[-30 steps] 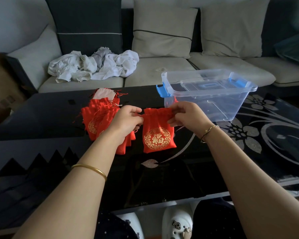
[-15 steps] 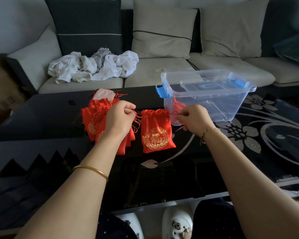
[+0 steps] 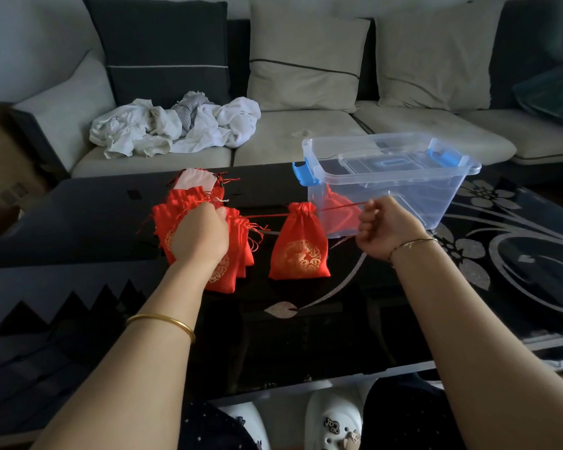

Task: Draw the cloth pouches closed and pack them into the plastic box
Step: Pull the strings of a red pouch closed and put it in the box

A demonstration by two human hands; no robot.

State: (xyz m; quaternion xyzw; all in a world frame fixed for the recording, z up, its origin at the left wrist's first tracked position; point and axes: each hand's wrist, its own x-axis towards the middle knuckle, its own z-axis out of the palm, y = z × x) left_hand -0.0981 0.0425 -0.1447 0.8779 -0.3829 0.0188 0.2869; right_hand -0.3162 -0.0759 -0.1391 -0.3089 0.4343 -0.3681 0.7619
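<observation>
Since 0.5 s ago: hands farther apart. The pouch [image 3: 301, 248] neck, then wide and flat, is now gathered tight. Drawstring [image 3: 264, 216] taut on both sides of the neck.

Left hand [image 3: 202, 235]: back up, over the pile of pouches [image 3: 238, 258], grip clamped on the drawstring's left end.

Right hand [image 3: 387, 228]: fisted in front of the plastic box [image 3: 436, 196], grip clamped on the right end.

Pouch sits between the hands, lower edge at the black surface [image 3: 306, 336]; contact cannot be told. A packed pouch [image 3: 337, 199] lies inside the box, at its left end.

Gold round emblem on the held pouch; character too blurred to read.
</observation>
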